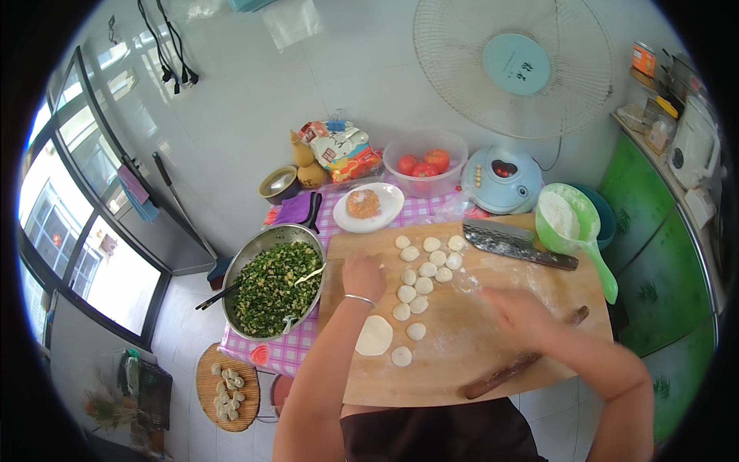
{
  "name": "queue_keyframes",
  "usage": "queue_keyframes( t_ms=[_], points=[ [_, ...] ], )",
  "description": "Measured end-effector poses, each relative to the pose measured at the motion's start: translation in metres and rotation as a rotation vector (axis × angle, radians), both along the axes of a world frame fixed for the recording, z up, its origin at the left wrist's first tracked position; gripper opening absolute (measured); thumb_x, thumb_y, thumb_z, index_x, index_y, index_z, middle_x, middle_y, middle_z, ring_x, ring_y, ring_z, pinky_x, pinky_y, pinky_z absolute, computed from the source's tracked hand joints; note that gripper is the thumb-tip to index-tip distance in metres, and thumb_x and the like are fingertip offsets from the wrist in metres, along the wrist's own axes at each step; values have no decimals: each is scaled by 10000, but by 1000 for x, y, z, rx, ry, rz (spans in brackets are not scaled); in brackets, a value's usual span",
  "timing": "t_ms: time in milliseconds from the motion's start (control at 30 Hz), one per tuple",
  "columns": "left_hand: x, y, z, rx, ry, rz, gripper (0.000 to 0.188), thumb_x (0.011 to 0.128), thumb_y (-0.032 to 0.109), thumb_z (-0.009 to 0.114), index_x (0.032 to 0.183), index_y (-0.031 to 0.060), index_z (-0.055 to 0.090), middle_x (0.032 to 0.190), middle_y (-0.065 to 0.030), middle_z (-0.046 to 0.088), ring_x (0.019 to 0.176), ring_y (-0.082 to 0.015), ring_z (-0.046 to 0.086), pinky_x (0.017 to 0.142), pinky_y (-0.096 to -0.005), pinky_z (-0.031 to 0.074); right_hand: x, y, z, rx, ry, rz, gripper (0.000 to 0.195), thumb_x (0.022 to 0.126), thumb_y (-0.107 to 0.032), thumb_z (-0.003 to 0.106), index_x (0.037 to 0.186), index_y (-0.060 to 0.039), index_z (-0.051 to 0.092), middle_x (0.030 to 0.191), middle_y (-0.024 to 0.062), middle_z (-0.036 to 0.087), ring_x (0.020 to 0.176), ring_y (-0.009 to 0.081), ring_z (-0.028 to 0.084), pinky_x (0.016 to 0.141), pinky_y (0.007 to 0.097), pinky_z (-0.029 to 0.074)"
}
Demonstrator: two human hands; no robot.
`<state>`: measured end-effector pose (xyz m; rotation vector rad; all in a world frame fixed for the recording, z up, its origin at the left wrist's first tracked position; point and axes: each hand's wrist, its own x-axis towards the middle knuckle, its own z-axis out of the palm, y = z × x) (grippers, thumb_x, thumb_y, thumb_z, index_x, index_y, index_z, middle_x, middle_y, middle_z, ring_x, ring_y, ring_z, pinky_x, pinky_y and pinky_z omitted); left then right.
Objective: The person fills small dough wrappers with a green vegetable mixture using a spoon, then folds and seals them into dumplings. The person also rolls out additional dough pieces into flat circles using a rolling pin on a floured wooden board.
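Note:
A wooden board (pixel 462 369) lies before me with several flattened dough pieces (pixel 428 269) across its middle. My left hand (pixel 364 277) is on its upper left, fingers bent; a bit of something pale shows at its fingertips, too small to name. My right hand (pixel 511 315), blurred, is over the right half, above a wooden rolling pin (pixel 502 375) that lies slantwise. Whether it holds anything does not show. A rolled dough wrapper (pixel 375 336) lies beside my left forearm. Left of the board, a metal bowl (pixel 228 283) holds chopped green filling (pixel 277 283) with utensils in it.
A floury cleaver (pixel 514 243) lies at the board's back right, beside a green scoop of flour (pixel 603 271). Behind stand a white plate with minced filling (pixel 342 222), a tub of tomatoes (pixel 398 180) and a blue appliance (pixel 501 193). Dumplings (pixel 229 398) rest on a round mat (pixel 208 378) lower left.

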<state>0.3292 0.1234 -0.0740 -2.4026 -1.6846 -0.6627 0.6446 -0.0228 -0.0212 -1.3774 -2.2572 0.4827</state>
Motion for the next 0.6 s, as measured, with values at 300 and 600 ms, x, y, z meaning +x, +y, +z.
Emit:
queue_keyframes(
  t_ms=[300,600],
  points=[
    [101,-27,-3,-224,136,62,219,714,233,772,847,81,688,942,-130,649,901,-287,634,790,-407,519,48,-100,-49,249,-311,-182,596,865,-359,620,1342,-20,505,1411,172,489,1247,324,497,1042,452,378],
    [162,-56,6,-427,-602,-224,228,755,152,734,960,79,666,869,-141,691,806,-296,671,716,-409,526,78,-74,-56,193,-203,-300,672,879,-255,608,1444,7,354,1411,195,486,1250,361,496,1028,453,386]
  ],
)
